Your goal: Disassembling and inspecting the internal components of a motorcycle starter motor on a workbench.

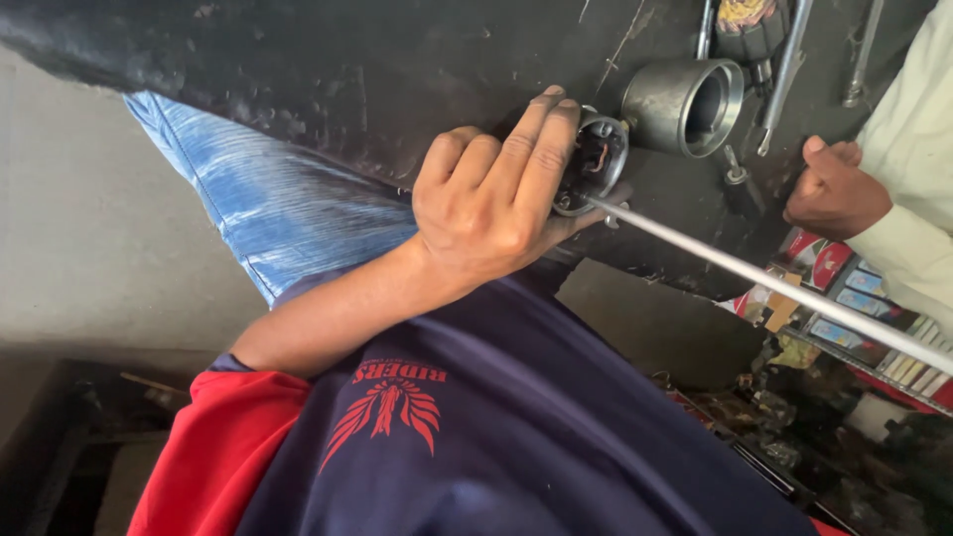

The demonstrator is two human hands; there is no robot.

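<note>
Your hand [491,203] is curling knuckles-up over the round metal part [594,164] on the dark, grimy bench [298,79], fingers clamped on its rim; which hand it is, you cannot tell. A thin, smooth steel rod [764,283] is running from the part toward the right, and a dull grey metal cup [683,106] is lying just beyond.

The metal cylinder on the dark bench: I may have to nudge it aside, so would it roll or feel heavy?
The metal cylinder lies on its side, open mouth showing, so a sideways push would probably roll it. Its thick grey wall suggests weight for its size. It looks rigid, and its smooth surface may be slippery.
</note>
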